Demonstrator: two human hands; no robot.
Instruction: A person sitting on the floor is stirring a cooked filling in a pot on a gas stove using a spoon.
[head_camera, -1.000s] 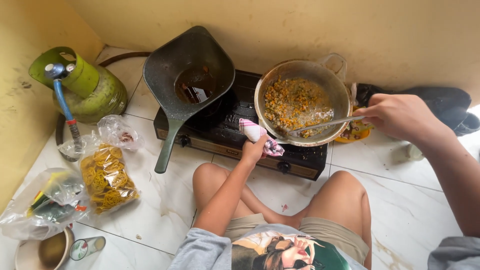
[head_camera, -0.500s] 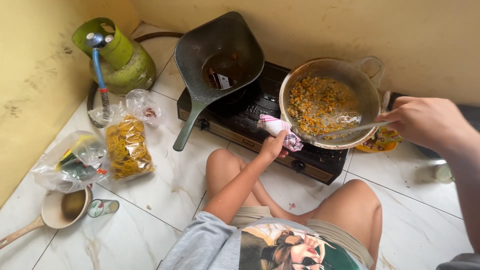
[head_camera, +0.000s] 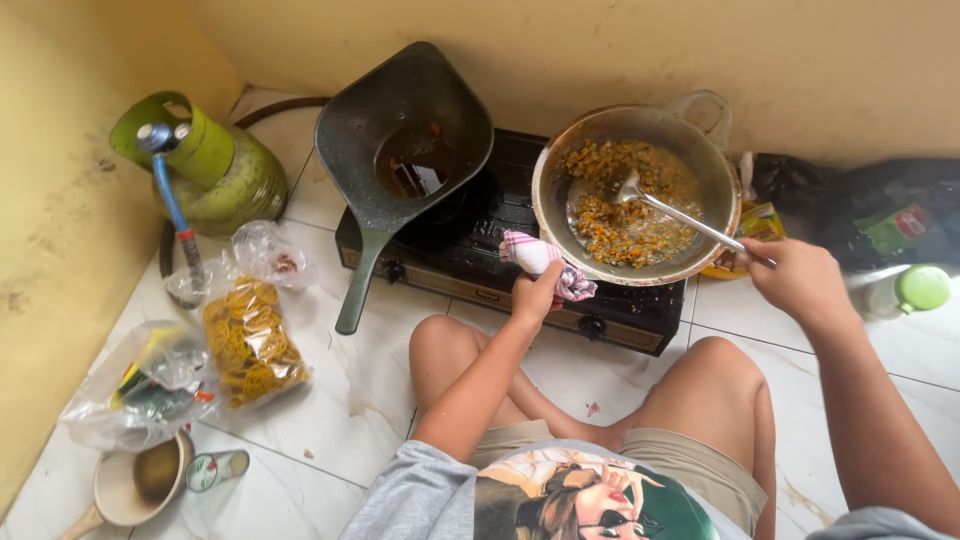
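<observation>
A person sits on the white tile floor (head_camera: 360, 400) in front of a black two-burner stove (head_camera: 500, 255). The left hand (head_camera: 535, 292) is closed tight around a small checked cloth (head_camera: 540, 262) at the near edge of the round metal pan (head_camera: 700, 165). The right hand (head_camera: 795, 280) is curled around the end of a long metal spoon (head_camera: 680, 215), and the bowl of the spoon sits down in the pan. The pan is on the right burner and has yellow and orange food (head_camera: 625, 200) in it. On the left burner sits a dark frying pan (head_camera: 400, 120) with a bit of brown oil in the middle. To the left, by the yellow wall, stands a green gas tank (head_camera: 220, 175). Near it lies a clear bag of yellow snacks (head_camera: 250, 340). A small cream pot (head_camera: 135, 485) sits at the bottom left.
</observation>
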